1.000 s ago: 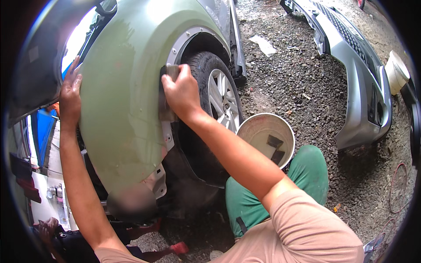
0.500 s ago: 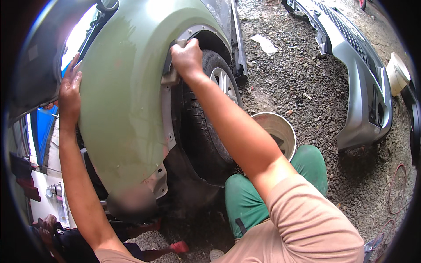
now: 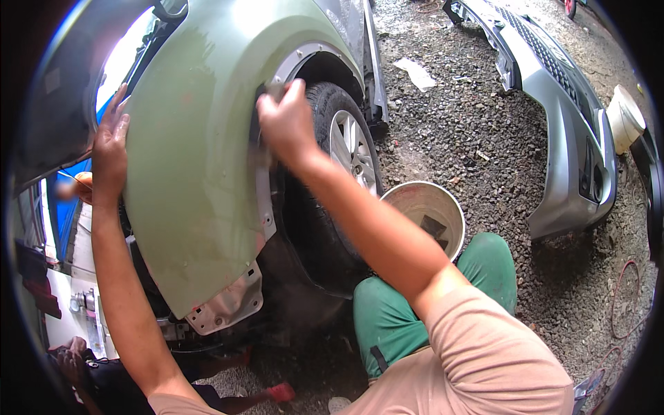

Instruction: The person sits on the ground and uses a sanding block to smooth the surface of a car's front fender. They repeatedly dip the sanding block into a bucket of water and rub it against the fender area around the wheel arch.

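Note:
A car's green fender [image 3: 194, 173] with a dull, wet-looking surface stands in front of me. My right hand [image 3: 289, 131] is closed around a sanding block [image 3: 255, 124] with a dark face, pressed along the fender's edge at the wheel arch. Motion smears its lower end, and my fingers hide part of it. On the opposite side of the fender, my left hand [image 3: 111, 149] lies against the edge with its fingers stretched out. Behind my right forearm sits the wheel [image 3: 351, 142] with its black tire and silver rim.
A pale bucket [image 3: 458, 214] with dark pieces inside stands on the gravel [image 3: 449, 124] beside my knee. A silver bumper [image 3: 553, 159] lies to the right, near another white bucket [image 3: 624, 117]. At lower left are another person's hands [image 3: 71, 356]. A thin red hose [image 3: 618, 304] curls at right.
My right hand has slid the block slightly down and left along the arch edge. My left hand stays put. An orange-clad person shows more at the left.

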The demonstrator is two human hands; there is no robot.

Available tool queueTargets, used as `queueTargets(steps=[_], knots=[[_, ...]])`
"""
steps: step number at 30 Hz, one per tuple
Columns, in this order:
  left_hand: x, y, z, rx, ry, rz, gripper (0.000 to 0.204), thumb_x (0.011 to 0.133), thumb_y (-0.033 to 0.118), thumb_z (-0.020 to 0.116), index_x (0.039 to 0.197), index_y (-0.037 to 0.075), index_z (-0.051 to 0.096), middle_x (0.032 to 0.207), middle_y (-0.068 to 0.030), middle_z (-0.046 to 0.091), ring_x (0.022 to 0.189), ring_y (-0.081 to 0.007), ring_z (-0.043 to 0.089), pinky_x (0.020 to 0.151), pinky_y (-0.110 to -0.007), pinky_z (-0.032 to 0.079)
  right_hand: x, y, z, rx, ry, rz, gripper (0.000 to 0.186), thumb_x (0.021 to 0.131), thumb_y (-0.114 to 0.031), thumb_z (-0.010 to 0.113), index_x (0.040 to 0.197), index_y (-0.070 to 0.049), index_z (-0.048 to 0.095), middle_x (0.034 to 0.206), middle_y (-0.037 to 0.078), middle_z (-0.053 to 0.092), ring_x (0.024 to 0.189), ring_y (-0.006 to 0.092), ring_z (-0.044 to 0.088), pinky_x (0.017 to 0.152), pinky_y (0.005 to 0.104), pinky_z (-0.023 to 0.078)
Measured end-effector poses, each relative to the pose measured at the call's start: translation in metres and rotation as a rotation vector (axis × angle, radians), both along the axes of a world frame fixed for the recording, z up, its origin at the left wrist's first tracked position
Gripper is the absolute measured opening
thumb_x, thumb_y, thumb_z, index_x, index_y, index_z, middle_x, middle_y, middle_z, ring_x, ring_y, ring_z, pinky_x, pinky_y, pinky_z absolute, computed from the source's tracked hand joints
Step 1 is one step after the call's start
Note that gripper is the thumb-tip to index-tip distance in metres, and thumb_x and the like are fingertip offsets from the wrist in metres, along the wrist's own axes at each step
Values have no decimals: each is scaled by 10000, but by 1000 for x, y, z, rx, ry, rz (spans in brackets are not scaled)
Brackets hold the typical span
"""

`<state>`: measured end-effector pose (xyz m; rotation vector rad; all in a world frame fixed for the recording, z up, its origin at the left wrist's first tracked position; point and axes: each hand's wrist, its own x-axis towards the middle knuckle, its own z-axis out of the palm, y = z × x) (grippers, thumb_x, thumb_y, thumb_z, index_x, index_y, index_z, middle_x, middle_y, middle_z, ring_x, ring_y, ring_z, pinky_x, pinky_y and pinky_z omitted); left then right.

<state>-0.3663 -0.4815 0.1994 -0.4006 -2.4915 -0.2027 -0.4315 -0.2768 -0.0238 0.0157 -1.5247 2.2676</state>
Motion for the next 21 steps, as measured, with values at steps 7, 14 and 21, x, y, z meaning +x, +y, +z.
queueTargets(steps=[7,14,21], knots=[[-5,7,1,244,-124,-90,448,1057,80,421,1501,118,469,1439,-135,561,1288,-198,558,1101,-327,403,-54,32,22,25,-56,-7,479,898,-181,591,1223,133,434,1074,368,637,1001,526,632,922,526,503],[2,1,-4,251,-151,-65,451,1061,79,409,1506,125,466,1433,-132,566,1285,-204,560,1103,-329,400,34,-10,-8,56,-2,71,508,926,-210,589,1260,116,388,1066,395,623,1042,516,627,934,525,481],[-2,4,1,278,-163,-111,462,1060,83,408,1520,99,436,1464,-133,535,1311,-205,537,1119,-330,384,-55,17,23,-4,-141,22,515,876,-199,651,1232,105,438,1137,315,636,1037,420,661,926,444,507]])
